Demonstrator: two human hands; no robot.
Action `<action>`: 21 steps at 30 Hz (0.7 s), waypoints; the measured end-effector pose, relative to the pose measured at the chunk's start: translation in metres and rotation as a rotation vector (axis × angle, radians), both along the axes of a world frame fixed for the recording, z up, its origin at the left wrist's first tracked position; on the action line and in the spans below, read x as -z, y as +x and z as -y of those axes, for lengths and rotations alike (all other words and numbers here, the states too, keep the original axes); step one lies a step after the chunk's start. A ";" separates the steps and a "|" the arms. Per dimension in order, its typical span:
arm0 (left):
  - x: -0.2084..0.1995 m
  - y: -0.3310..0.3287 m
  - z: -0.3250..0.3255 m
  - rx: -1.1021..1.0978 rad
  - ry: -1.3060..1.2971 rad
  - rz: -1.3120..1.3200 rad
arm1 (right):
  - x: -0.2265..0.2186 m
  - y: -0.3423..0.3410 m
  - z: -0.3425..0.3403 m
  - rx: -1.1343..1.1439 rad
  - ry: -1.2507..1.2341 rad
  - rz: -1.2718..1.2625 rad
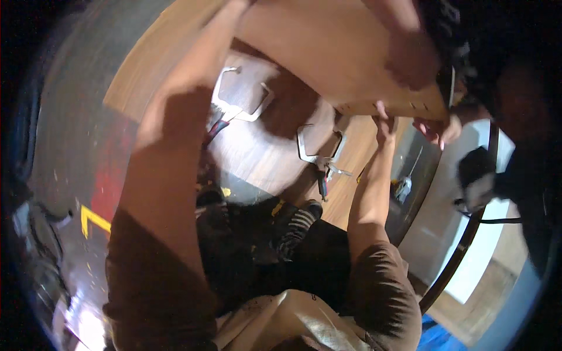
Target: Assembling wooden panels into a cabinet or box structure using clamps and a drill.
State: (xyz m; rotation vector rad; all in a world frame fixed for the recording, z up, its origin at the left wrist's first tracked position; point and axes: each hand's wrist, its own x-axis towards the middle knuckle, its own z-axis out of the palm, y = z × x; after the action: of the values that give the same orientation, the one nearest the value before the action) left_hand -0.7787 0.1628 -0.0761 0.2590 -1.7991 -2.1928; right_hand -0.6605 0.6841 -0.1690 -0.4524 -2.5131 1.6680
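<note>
A large brown wooden panel [310, 50] is raised above the floor and tilted across the upper middle. My right hand [384, 121] is closed on its lower edge, the thumb lying against the near face. Stretching up past the panel's left side, my left arm leaves the picture at the top, so that hand is out of sight. Another person's hand [436, 130] is at the panel's right corner, and a second bare arm [398, 20] reaches over it from above. Beneath lie two locking C-clamps, one at left [237, 111] and one nearer the middle [322, 158].
Wood-grain boards [252, 155] lie on the dark floor under the clamps. A tool with a thin rod [404, 186] rests right of my forearm. Farther right are a curved dark rail [459, 251], a white sheet [477, 251] and a person in dark clothing. Yellow tape [93, 219] marks the floor at left.
</note>
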 end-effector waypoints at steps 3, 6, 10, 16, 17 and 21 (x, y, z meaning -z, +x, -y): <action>0.012 0.002 0.010 0.007 -0.010 0.017 | -0.023 0.005 0.042 -0.028 -0.130 -0.074; 0.011 -0.012 0.006 0.049 -0.014 0.015 | -0.024 0.006 0.036 0.016 -0.033 -0.014; -0.001 -0.018 0.028 0.317 0.096 0.044 | -0.034 0.007 0.044 0.053 -0.030 -0.076; 0.046 -0.064 0.023 -0.162 -0.141 0.069 | -0.029 0.006 0.052 0.047 0.000 -0.166; 0.044 -0.067 0.021 -0.176 -0.160 0.043 | -0.027 0.005 0.051 0.046 0.022 -0.162; 0.038 -0.058 0.014 -0.170 -0.180 0.099 | -0.028 0.009 0.053 0.033 0.034 -0.218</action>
State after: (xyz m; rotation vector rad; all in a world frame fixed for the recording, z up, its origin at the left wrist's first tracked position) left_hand -0.8370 0.1488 -0.1141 0.4687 -1.9356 -1.9199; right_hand -0.6510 0.6306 -0.1414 -0.2895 -2.3599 1.5663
